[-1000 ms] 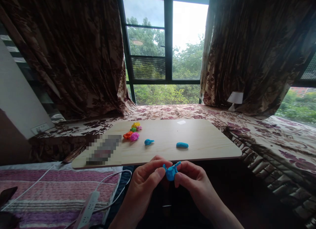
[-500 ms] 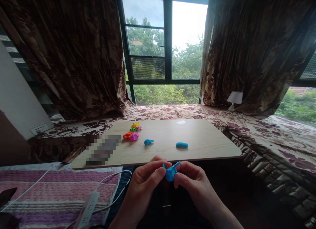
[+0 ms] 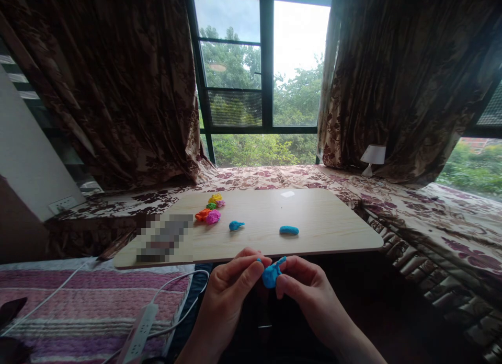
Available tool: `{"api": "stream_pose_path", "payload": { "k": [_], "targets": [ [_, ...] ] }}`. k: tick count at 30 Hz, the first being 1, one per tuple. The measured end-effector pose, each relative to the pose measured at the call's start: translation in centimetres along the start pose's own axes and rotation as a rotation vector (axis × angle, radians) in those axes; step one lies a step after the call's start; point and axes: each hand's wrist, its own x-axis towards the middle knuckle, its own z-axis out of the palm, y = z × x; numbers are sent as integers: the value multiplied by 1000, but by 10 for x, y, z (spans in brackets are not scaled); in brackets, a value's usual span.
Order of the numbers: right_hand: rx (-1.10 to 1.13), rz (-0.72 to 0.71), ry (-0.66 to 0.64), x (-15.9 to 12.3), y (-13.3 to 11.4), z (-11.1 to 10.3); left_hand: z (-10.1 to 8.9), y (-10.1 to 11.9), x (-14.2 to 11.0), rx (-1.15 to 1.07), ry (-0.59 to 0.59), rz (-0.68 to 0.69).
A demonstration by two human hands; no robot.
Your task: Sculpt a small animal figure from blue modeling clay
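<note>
Between my two hands, just in front of the table's near edge, is a lump of blue modelling clay [image 3: 270, 276] with thin bits sticking up at its top. My left hand [image 3: 235, 280] pinches its left side between thumb and fingers. On the other side my right hand [image 3: 304, 283] grips it, thumb low and fingertips by the upright strand. A blue clay piece with a pointed end [image 3: 236, 226] lies on the table, and a blue clay roll [image 3: 289, 230] rests to its right.
On the pale wooden table [image 3: 329, 212] sit orange clay [image 3: 202, 214], pink clay [image 3: 213, 216], green clay [image 3: 210, 206] and yellow clay [image 3: 215, 198]. A blurred-out dark object [image 3: 164, 238] lies at the left. A power strip [image 3: 139, 330] with white cables is on the striped bedding [image 3: 78, 311].
The blue clay in my hands has turned slightly, and its left strand now shows less beside my left fingertips. Both hands stay nearly in place. The pieces on the table have not moved.
</note>
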Motion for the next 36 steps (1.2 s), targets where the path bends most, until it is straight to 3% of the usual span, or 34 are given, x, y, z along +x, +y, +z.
{"api": "stream_pose_path", "payload": {
  "k": [7, 14, 23, 28, 33, 36],
  "targets": [
    [6, -24, 11, 0, 1, 0, 1, 2, -2, 1, 11, -106],
    [18, -33, 16, 1, 1, 1, 10, 6, -3, -16, 36, -48],
    [-22, -94, 107, 2, 0, 4, 14, 5, -1, 166, 5, 83],
    [-10, -126, 122, 1, 3, 9, 7, -2, 0, 231, -58, 80],
    [3, -146, 142, 2, 6, 10, 6, -9, 1, 230, 18, 108],
    [-3, -157, 185, 5, 9, 7, 9, -11, 0, 212, 23, 55]
  ]
}}
